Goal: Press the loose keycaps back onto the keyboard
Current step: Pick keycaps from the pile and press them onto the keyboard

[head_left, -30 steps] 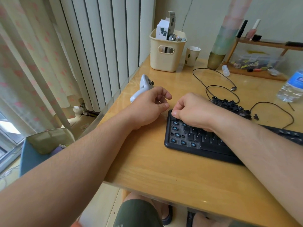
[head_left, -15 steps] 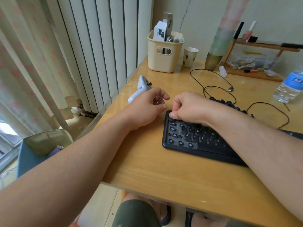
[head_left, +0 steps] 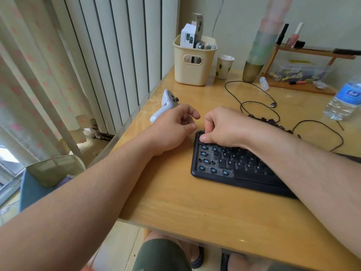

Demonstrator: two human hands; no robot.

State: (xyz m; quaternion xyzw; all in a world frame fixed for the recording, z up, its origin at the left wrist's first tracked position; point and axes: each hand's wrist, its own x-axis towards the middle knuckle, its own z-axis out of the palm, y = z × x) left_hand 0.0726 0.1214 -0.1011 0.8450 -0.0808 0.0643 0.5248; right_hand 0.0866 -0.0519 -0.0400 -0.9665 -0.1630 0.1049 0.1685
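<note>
A black keyboard [head_left: 214,176] lies on the wooden desk, and its left columns show bare blue switch stems. My right hand [head_left: 224,128] is curled over the keyboard's top-left corner. Its thumb and index finger pinch a black keycap there, mostly hidden under the fingers. My left hand [head_left: 172,130] rests on the desk just left of the keyboard, fingers loosely curled, with nothing visible in it. A pile of loose black keycaps [head_left: 273,123] lies behind my right wrist.
A white controller [head_left: 166,104] lies beyond my left hand near the desk's left edge. Black cables [head_left: 254,103] loop behind the keyboard. A cream basket [head_left: 193,73], a paper cup [head_left: 224,66], a vase [head_left: 254,65], a wooden rack [head_left: 304,87] and a water bottle [head_left: 345,98] stand further back.
My right hand has shifted slightly toward the keyboard's top-left corner, thumb now at the corner key. The left hand stays put. The head camera moved a little.
</note>
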